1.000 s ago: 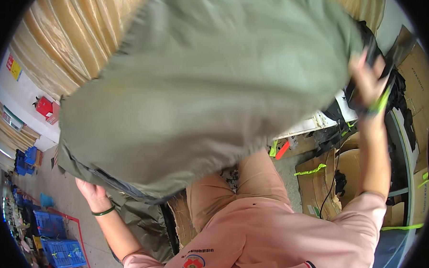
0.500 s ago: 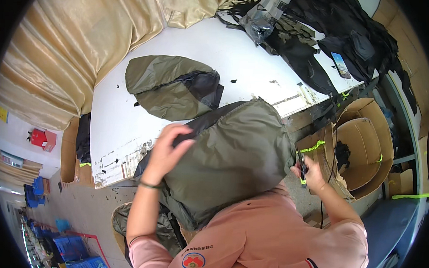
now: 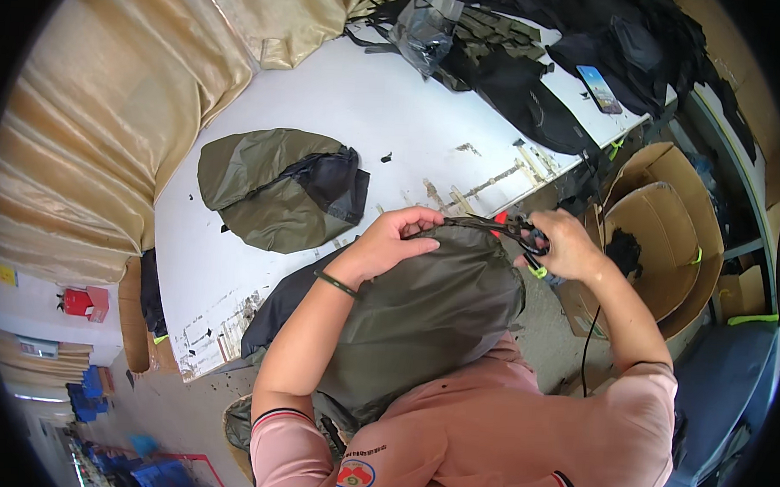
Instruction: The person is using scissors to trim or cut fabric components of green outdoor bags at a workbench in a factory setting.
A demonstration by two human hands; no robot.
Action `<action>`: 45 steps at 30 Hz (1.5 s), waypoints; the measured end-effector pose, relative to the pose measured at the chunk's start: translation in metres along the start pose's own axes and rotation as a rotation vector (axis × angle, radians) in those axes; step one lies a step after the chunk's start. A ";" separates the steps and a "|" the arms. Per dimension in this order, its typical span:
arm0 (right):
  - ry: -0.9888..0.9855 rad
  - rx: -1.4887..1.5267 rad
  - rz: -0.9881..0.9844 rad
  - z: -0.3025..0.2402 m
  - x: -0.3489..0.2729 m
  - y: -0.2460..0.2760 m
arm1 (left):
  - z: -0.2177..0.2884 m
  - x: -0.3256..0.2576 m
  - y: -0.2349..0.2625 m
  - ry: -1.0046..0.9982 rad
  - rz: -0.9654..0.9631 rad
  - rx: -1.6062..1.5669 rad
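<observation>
An olive-green fabric piece is draped over my lap and the table edge. My left hand pinches its top edge, fingers curled on the cloth. My right hand is closed on small black scissors with a red part, the blades at the same fabric edge, a short way right of the left hand. A thin black cord hangs down from below the right hand.
On the white worktable lies another olive and black fabric piece. Black bags and straps and a phone sit at the far end. Open cardboard boxes stand to the right; beige curtains hang left.
The fabric, held spread high before the camera a second ago, has come down onto my lap. Both hands have moved together at its top edge, the right one bringing the scissors.
</observation>
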State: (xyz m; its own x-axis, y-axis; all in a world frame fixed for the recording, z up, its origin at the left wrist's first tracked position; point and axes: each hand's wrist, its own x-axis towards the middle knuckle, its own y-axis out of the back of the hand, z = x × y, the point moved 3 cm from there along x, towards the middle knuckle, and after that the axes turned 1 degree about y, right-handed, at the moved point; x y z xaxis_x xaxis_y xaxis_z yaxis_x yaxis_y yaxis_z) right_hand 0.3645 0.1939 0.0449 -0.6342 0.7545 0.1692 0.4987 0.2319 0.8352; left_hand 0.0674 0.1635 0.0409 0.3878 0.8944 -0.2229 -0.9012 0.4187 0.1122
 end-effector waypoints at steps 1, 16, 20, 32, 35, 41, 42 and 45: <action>0.032 -0.045 -0.031 0.002 0.006 0.003 | -0.001 -0.003 -0.004 0.035 -0.020 -0.005; 0.162 -0.022 -0.192 -0.007 0.029 0.019 | -0.002 -0.010 -0.017 0.072 -0.061 -0.225; 0.155 -0.055 -0.190 -0.006 0.028 0.022 | -0.004 -0.012 -0.016 0.063 -0.046 -0.239; 0.193 -0.105 -0.164 -0.021 0.032 0.020 | -0.001 -0.013 -0.023 0.069 -0.079 -0.296; 0.212 -0.140 -0.133 -0.021 0.034 0.021 | 0.000 -0.015 -0.022 0.090 -0.077 -0.291; 0.211 -0.214 -0.112 -0.019 0.033 0.025 | 0.001 -0.016 -0.022 0.077 -0.048 -0.256; 0.225 -0.226 -0.095 -0.019 0.033 0.027 | 0.001 -0.016 -0.022 0.088 -0.052 -0.251; 0.207 -0.239 -0.102 -0.019 0.035 0.034 | 0.003 -0.015 -0.023 0.093 -0.060 -0.242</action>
State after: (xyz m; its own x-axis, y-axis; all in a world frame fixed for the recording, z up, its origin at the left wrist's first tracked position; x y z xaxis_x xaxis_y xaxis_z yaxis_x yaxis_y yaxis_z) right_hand 0.3486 0.2167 0.0891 -0.7929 0.5878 0.1605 0.2890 0.1309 0.9484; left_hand 0.0826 0.1405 0.0444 0.4330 0.8459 -0.3113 -0.9013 0.4110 -0.1368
